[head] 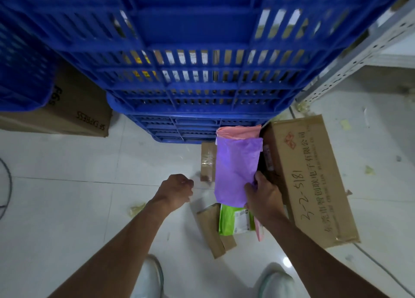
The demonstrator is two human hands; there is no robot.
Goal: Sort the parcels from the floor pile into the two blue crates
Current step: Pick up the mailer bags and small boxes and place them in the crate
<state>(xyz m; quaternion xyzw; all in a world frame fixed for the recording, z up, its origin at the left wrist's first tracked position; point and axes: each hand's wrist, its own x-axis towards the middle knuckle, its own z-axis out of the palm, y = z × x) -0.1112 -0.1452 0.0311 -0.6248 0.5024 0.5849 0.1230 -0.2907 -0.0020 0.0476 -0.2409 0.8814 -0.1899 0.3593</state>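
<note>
My right hand (pixel 263 196) grips the lower edge of a purple mailer bag (pixel 235 169), held up over the floor pile. A pink mailer (pixel 238 132) shows just behind its top. My left hand (pixel 177 188) hangs to the left with fingers curled, holding nothing. Under the purple bag lie a green parcel (pixel 233 220) on a small brown box (pixel 213 232), and another small taped box (pixel 207 161). A big blue slatted crate (pixel 197 73) rises straight ahead. Part of a second blue crate (pixel 20 73) shows at the far left.
A large cardboard box (pixel 314 181) with handwriting lies on the floor to the right. Another carton (pixel 74 109) sits under the left crate. A grey metal shelf post (pixel 350 59) stands at upper right. White tiled floor (pixel 78 185) spreads left; my shoes (pixel 276 282) are at the bottom.
</note>
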